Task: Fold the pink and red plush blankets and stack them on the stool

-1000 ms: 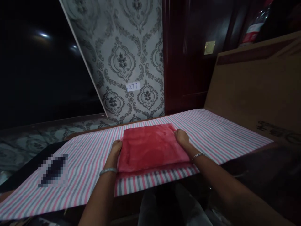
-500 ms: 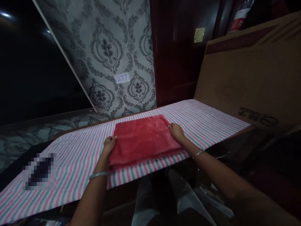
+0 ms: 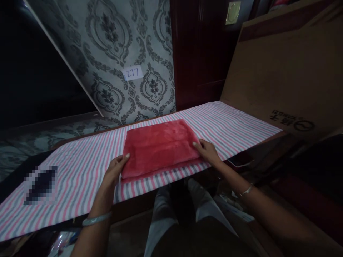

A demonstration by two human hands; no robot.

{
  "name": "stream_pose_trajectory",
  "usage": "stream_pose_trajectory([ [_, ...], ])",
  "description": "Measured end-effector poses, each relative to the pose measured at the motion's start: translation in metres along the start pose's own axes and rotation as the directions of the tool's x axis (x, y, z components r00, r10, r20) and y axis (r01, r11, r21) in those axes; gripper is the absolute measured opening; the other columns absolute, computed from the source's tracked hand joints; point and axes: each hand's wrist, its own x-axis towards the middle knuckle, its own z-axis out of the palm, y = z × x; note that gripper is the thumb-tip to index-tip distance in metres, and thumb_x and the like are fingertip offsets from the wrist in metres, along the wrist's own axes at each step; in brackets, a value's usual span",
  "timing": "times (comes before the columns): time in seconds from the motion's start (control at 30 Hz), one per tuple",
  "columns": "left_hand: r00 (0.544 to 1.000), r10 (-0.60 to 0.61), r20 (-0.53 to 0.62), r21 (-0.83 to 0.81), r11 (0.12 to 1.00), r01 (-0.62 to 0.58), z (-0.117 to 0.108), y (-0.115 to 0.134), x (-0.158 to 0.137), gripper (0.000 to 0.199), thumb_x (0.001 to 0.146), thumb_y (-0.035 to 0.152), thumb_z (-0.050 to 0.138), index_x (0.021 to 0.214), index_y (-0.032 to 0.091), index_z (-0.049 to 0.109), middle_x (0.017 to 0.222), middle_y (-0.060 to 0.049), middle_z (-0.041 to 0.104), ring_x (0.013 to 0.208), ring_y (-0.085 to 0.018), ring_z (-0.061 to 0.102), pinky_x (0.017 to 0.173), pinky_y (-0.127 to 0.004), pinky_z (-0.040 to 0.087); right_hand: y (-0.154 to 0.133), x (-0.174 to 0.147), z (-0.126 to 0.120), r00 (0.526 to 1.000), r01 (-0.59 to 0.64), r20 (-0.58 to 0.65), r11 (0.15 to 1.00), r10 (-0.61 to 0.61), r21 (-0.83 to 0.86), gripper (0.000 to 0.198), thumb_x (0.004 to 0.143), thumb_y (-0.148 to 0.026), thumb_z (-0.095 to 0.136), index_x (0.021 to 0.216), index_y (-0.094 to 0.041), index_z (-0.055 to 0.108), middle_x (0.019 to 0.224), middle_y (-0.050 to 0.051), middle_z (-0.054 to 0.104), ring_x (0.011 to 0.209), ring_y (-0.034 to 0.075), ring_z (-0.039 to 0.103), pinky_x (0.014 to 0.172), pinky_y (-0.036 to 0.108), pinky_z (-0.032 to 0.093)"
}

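A folded red plush cloth [image 3: 160,146] lies as a flat, layered rectangle on a striped cloth [image 3: 88,160] in pink, grey and white. At its left edge is my left hand [image 3: 117,167], thumb on top and fingers curled at the side. My right hand [image 3: 207,150] holds the right edge the same way, thumb pressing on the plush. The fingertips under the edges are partly hidden. A bangle is on each wrist.
A large cardboard box [image 3: 268,78] stands at the right end of the table. Behind are patterned wallpaper with a paper label [image 3: 133,72] and a dark red panel [image 3: 198,57]. A dark screen [image 3: 40,78] is at the left. A pixelated dark patch [image 3: 41,185] covers part of the striped cloth.
The red cloth is still folded in place on the striped cloth. Both hands have loosened from tight fists to a lighter hold at its edges. The view has tilted down.
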Motion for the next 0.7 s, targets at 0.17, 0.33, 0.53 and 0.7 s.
stream_pose_trajectory([
  [0.17,0.865,0.345,-0.363,0.341,0.913,-0.221,0.016,-0.033,-0.003,0.040,0.081,0.060,0.056,0.075,0.020,0.055,0.066,0.000,0.057,0.068,-0.018,0.057,0.067,-0.032,0.051,0.012,-0.016,0.016,0.987,0.035,-0.159,0.999,-0.035,0.000,0.028,0.090,-0.047,0.038,0.071,-0.026,0.040,0.062,0.000,0.051,0.061,0.018,0.047,0.061,0.029,0.033],
  [0.33,0.935,0.240,-0.260,0.289,0.943,-0.162,-0.001,-0.038,-0.002,0.040,0.077,0.060,0.061,0.078,0.020,0.059,0.070,-0.004,0.064,0.074,-0.023,0.063,0.070,-0.035,0.054,0.036,-0.017,0.015,0.988,0.010,-0.156,0.997,0.001,0.070,0.032,0.088,-0.051,0.039,0.068,-0.026,0.038,0.057,-0.002,0.045,0.057,0.017,0.045,0.059,0.029,0.033],
  [0.53,0.999,-0.051,-0.004,0.046,0.998,0.051,-0.016,0.001,0.011,0.028,0.076,0.045,0.072,0.080,0.018,0.068,0.078,-0.010,0.075,0.079,-0.026,0.071,0.068,-0.035,0.058,0.030,0.018,-0.001,0.999,-0.039,0.027,0.997,0.038,0.065,0.034,0.089,-0.051,0.049,0.093,-0.021,0.064,0.072,0.001,0.066,0.069,0.019,0.061,0.062,0.027,0.041],
  [0.7,0.973,-0.216,-0.086,-0.014,0.976,0.215,-0.001,0.042,0.056,0.017,0.081,0.030,0.062,0.081,0.016,0.071,0.063,-0.006,0.071,0.065,-0.023,0.070,0.058,-0.031,0.056,0.000,0.085,0.004,0.986,-0.124,0.096,0.987,0.134,-0.107,0.034,0.092,-0.037,0.056,0.117,-0.018,0.069,0.096,0.008,0.076,0.087,0.020,0.069,0.071,0.025,0.046],
])
